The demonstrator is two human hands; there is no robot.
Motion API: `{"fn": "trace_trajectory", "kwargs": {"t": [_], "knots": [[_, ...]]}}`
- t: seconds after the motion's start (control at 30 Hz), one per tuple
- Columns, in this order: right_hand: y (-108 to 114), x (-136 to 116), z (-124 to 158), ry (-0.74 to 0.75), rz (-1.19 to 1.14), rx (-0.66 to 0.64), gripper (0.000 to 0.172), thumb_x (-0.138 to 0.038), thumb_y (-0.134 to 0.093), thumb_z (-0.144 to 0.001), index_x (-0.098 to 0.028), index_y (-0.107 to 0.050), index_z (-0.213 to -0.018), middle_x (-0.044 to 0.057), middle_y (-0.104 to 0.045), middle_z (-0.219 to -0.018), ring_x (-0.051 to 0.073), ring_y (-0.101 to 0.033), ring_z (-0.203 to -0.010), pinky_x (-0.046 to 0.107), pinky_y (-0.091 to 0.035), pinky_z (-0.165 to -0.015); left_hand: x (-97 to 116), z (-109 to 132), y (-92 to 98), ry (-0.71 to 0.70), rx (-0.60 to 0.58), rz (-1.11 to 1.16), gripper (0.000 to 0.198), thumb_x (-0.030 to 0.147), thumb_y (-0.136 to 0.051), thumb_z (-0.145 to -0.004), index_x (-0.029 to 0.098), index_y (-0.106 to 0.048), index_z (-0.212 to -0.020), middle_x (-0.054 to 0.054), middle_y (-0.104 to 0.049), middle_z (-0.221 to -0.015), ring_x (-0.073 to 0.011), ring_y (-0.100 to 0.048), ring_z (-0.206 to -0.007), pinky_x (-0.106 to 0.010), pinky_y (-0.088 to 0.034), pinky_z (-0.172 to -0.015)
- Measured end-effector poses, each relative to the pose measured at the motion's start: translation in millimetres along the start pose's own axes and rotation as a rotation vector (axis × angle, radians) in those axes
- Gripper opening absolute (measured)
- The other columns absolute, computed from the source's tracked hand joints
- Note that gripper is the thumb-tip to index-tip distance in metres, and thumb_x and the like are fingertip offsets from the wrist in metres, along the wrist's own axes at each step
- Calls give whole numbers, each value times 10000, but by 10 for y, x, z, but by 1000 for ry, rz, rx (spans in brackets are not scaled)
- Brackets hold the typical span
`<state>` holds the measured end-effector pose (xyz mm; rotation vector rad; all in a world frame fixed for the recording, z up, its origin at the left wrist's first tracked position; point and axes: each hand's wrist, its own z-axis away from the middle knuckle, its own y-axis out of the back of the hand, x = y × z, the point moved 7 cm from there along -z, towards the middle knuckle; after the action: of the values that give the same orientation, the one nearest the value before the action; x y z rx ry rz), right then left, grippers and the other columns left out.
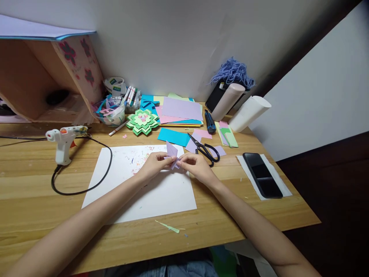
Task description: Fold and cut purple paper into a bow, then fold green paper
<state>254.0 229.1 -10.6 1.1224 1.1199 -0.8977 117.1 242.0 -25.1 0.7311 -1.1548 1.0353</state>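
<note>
Wooden desk (217, 219); hands (155, 164) (197, 166) close together, pinching purple paper (172, 149).

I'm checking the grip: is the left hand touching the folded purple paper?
Touching. The head view shows the left hand holding the folded purple paper, its thumb lying against the near side without a gap.

Readable text, brands or numbers: none. White roll (113, 81), one: bears small printed label (117, 88), lettering too small to read.
</note>
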Motion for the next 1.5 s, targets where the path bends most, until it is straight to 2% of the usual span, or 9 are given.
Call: {"fn": "trace_trajectory", "kwargs": {"t": [0.2,0.33,0.57,0.83,0.93,1.07,1.13,1.3,1.5], "knots": [[2,-2,-2,-34,-30,-11,210,-352,-670,-705,-152,-633,-653,52,-634,-820,135,-568,-684,266,-442,-615,7,-1,-16,8,-4,10,301,437,-655,-701,138,-673,-671,-18,-622,-637,-109,-521,-605,-241,-400,-634],[11,-34,-6,17,-36,2,191,-344,-672,-706,-159,-643,-669,53,-640,-826,150,-585,-738,274,-458,-661,12,1,-5,-7,23,-8,298,435,-667,-691,142,-664,-638,-1,-599,-593,-98,-493,-570,-234,-385,-609],[69,-9,-16,10,-76,74,204,-354,-724,-652,-174,-641,-704,33,-657,-749,161,-612,-704,308,-490,-703,37,8,8,-69,43,-72,321,468,-643,-703,154,-706,-732,-47,-679,-732,-144,-558,-659,-255,-399,-632],[76,21,-16,-4,-219,158,310,-321,-784,-573,-187,-552,-728,-11,-592,-705,130,-591,-659,258,-499,-612,-13,-3,-19,-40,5,-32,370,449,-682,-673,114,-703,-828,-97,-702,-797,-185,-619,-716,-293,-457,-679],[69,44,-20,-72,-227,132,343,-325,-789,-559,-183,-569,-781,-12,-601,-707,128,-604,-654,262,-507,-628,-22,-5,-10,-29,20,-21,374,439,-699,-655,109,-702,-830,-98,-704,-790,-187,-625,-704,-297,-469,-672],[33,75,-18,-157,-250,-10,360,-318,-788,-561,-178,-601,-835,7,-654,-783,146,-651,-717,288,-512,-714,-15,1,-1,-25,42,27,346,424,-712,-647,123,-701,-818,-87,-708,-792,-178,-630,-699,-293,-481,-687],[36,100,-13,-180,-270,-39,362,-310,-785,-569,-176,-602,-852,5,-665,-765,154,-660,-722,288,-513,-705,-9,3,-7,-33,35,20,344,428,-714,-645,124,-702,-806,-83,-708,-785,-180,-632,-697,-294,-485,-685],[53,149,-6,-200,-283,5,343,-288,-795,-551,-179,-611,-819,-20,-660,-676,142,-653,-663,278,-507,-678,-26,-2,-20,-15,18,-32,338,447,-696,-665,127,-704,-774,-81,-710,-763,-189,-641,-702,-301,-492,-693],[45,62,5,-155,-171,44,211,-303,-748,-610,-154,-675,-741,15,-669,-721,119,-604,-630,274,-496,-668,-19,-4,-42,9,-10,29,316,452,-681,-686,146,-707,-761,-85,-720,-799,-203,-660,-757,-327,-502,-765]]}}
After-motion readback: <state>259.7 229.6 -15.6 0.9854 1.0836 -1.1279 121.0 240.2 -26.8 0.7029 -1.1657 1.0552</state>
